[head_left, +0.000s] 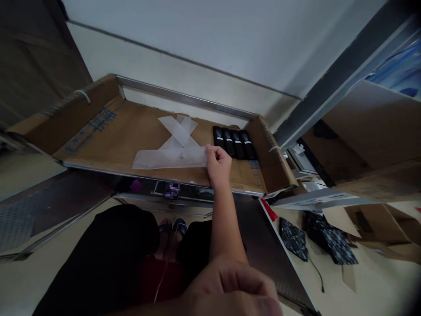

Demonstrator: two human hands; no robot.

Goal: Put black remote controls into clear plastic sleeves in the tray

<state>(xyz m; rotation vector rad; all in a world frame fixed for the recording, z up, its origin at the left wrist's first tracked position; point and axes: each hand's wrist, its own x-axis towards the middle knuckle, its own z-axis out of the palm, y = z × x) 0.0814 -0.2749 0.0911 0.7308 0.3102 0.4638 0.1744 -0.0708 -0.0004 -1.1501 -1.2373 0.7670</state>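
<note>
My right hand (219, 163) reaches over the cardboard-lined shelf, its thumb and fingers pinched on the right end of a flat, translucent white plastic sleeve (167, 158). That sleeve lies along the shelf's front. Just behind it, more translucent sleeves (180, 131) lie crossed over one another. To the right of my right hand, several black, rounded oblong items (233, 142) with small white marks lie side by side. My left hand (235, 285) is close to the camera, in front of my right forearm, its fingers curled closed. Whatever it may hold is hidden.
Cardboard side walls (271, 151) bound the shelf (131, 127), with a pale panel behind. Below its front edge are a purple item (135, 185) and my knees. Dark patterned packages (292, 239) and an open cardboard box (381, 224) lie on the right. A thin cord (161, 281) hangs down.
</note>
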